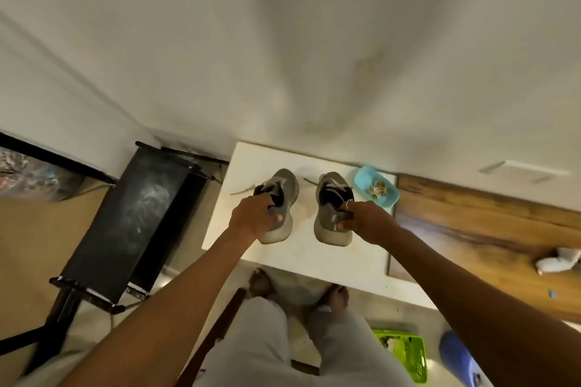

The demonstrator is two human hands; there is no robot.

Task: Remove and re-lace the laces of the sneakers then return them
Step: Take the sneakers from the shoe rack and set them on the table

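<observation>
Two grey sneakers with black linings stand side by side on a small white table [330, 261], toes pointing at the wall. My left hand [254, 218] grips the heel collar of the left sneaker [287, 185], fingers inside the opening. My right hand [366, 220] pinches the heel collar of the right sneaker [330, 229]. A ring shows on one right finger. Light laces [243, 191] trail out loose on the table beside both shoes.
A turquoise dish [375, 187] with scraps sits at the table's back right corner. A black rack [132, 223] stands to the left, a wooden surface [471, 229] to the right. My legs and bare feet are below; a green basket [405, 352] is on the floor.
</observation>
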